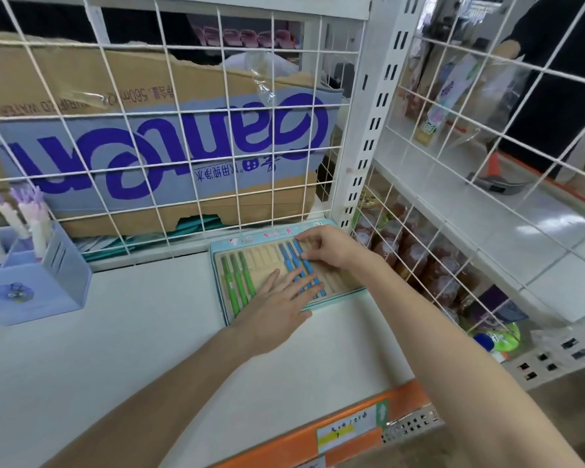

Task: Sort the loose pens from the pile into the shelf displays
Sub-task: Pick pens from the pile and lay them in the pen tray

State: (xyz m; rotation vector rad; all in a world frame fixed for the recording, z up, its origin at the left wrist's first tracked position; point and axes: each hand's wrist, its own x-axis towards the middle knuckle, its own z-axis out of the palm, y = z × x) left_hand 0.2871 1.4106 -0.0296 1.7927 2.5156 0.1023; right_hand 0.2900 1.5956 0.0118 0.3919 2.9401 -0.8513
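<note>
Head cam: my left hand (286, 297) lies flat, fingers straight and spread, palm down on the pen tray (227, 309), fingertips pressing the lower ends of the blue pens (301, 265). Left forearm runs in from the shelf's front edge. My right hand (331, 249) reaches in from the right, fingers bent, tips touching the top of the rightmost blue pen; can't tell if it's a real pinch. The tray is a shallow card box w/ light-blue rim and beige ribbed slots, sitting at the back right corner of the white shelf (132, 332). Three green pens (238, 278) lie in its left slots. Lavender plastic pen holder (31, 282) at the left edge.
</note>
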